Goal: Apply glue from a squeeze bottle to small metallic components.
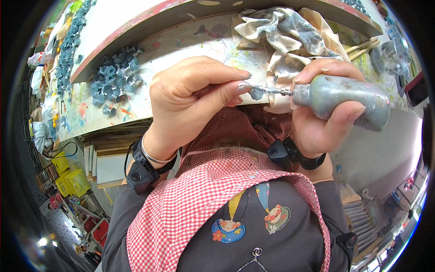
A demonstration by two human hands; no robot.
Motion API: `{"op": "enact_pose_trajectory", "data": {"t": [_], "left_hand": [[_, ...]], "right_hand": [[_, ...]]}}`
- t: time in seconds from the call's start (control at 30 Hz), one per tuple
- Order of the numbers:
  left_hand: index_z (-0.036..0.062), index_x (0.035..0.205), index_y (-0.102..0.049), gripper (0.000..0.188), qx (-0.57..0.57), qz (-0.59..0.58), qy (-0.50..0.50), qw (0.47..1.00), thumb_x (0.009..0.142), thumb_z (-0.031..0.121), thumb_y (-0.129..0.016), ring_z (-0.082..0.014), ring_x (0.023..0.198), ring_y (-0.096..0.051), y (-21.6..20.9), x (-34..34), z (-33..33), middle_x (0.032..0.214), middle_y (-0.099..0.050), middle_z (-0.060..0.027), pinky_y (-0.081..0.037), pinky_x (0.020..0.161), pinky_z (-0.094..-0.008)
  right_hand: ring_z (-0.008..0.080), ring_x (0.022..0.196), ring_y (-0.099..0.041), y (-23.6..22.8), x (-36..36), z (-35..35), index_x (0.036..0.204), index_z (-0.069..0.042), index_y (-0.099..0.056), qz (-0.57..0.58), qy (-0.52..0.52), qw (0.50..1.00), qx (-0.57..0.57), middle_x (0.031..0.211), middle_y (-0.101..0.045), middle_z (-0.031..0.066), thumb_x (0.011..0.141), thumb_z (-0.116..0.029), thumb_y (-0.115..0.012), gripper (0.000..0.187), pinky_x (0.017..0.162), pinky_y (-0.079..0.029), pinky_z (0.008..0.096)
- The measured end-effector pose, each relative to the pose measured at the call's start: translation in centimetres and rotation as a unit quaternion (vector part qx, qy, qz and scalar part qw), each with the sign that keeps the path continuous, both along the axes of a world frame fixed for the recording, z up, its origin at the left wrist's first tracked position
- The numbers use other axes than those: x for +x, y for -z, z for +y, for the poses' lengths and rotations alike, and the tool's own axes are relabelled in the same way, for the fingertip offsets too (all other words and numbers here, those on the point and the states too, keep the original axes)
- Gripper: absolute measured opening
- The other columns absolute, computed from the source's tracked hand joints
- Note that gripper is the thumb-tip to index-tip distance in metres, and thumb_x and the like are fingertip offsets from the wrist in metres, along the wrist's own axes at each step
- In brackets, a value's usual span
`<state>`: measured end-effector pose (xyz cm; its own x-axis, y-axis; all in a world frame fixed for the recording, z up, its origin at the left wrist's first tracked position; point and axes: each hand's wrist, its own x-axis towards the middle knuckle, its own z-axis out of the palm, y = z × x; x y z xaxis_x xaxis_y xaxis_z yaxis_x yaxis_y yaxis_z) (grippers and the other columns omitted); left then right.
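Note:
In my right hand (313, 130) lies a grey squeeze bottle (351, 97), held sideways with the fingers wrapped round it. Its thin metal nozzle (277, 90) points left. At the tip of the nozzle is a small blue-grey flower-shaped piece (257, 94), pinched between the thumb and forefinger of my left hand (188, 90). The nozzle tip appears to touch the piece. Grey smears mark the fingertips of both hands. A loose heap of similar blue-grey flower pieces (113, 78) sits on the paint-stained table (181, 47), left of my left hand.
A crumpled, stained cloth (282, 34) lies beyond my right hand, with wooden sticks (362, 47) beside it. Across the back runs a long raised board (149, 25). More blue pieces (68, 43) line the far left. Yellow crates (72, 181) stand below the table at left.

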<state>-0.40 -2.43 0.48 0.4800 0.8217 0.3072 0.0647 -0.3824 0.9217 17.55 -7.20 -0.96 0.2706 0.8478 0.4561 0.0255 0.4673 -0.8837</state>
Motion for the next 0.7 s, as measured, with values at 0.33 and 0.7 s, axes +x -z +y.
{"op": "enact_pose_trajectory", "data": {"t": [0.33, 0.7], "left_hand": [[-0.0010, 0.084, -0.064, 0.015, 0.029, 0.012, -0.007, 0.999, 0.070, -0.006, -0.066, -0.0104, 0.058, -0.058, -0.04, 0.02, 0.02, 0.069, -0.060, -0.0070, -0.045, 0.050, -0.0191], [0.0029, 0.085, -0.066, 0.021, 0.126, 0.071, -0.014, 0.989, 0.065, -0.003, -0.069, -0.0143, 0.061, -0.060, -0.16, -0.46, 0.14, 0.072, -0.061, -0.0079, -0.047, 0.053, -0.0220]], "right_hand": [[0.0164, 0.060, -0.048, -0.28, 0.04, -0.06, 0.097, -0.001, -0.044, -0.017, -0.001, 1.000, -0.009, 0.074, -0.052, 0.0156, 0.083, -0.056, -0.042, 0.056, 0.049, -0.039, 0.0214], [0.0171, 0.062, -0.048, 0.24, -0.21, -0.46, 0.095, -0.001, -0.044, 0.024, 0.034, 0.999, 0.008, 0.073, -0.052, 0.0152, 0.083, -0.055, -0.043, 0.056, 0.054, -0.040, 0.0235]]}}
